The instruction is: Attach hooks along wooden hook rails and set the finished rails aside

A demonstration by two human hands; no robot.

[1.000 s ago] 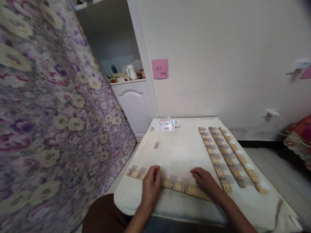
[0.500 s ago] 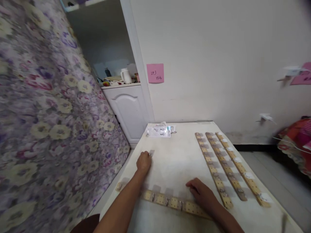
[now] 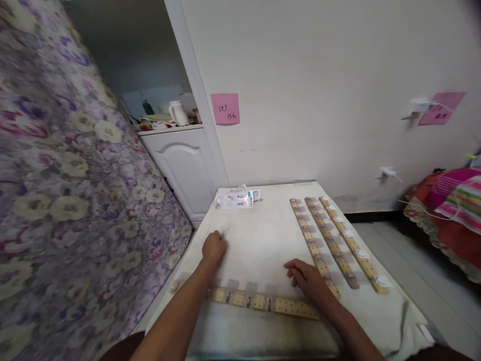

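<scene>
A light wooden strip (image 3: 259, 301) with rows of small holes lies crosswise near the table's front. Several clear pieces with shiny metal parts sit along its left and middle; its right part shows bare holes. My left hand (image 3: 214, 247) is beyond the strip, closed, its fingertips on a small clear piece (image 3: 226, 232) lying at the table surface; the piece's exact kind is too small to tell. My right hand (image 3: 306, 277) hovers behind the strip's right end, fingers loosely bent and apart, with nothing visible in them. My left forearm covers part of the strip.
Three more wooden strips (image 3: 330, 238) run lengthwise at the right; the outermost carries white round pieces. Clear packaging (image 3: 235, 199) lies at the table's (image 3: 259, 245) far left. A wall stands behind, a floral curtain (image 3: 86, 200) at left, and a bed (image 3: 447, 215) at right.
The view has turned a little to the right, so everything sits further left. My left hand stays at the small clear piece. My right hand's fingers have spread slightly.
</scene>
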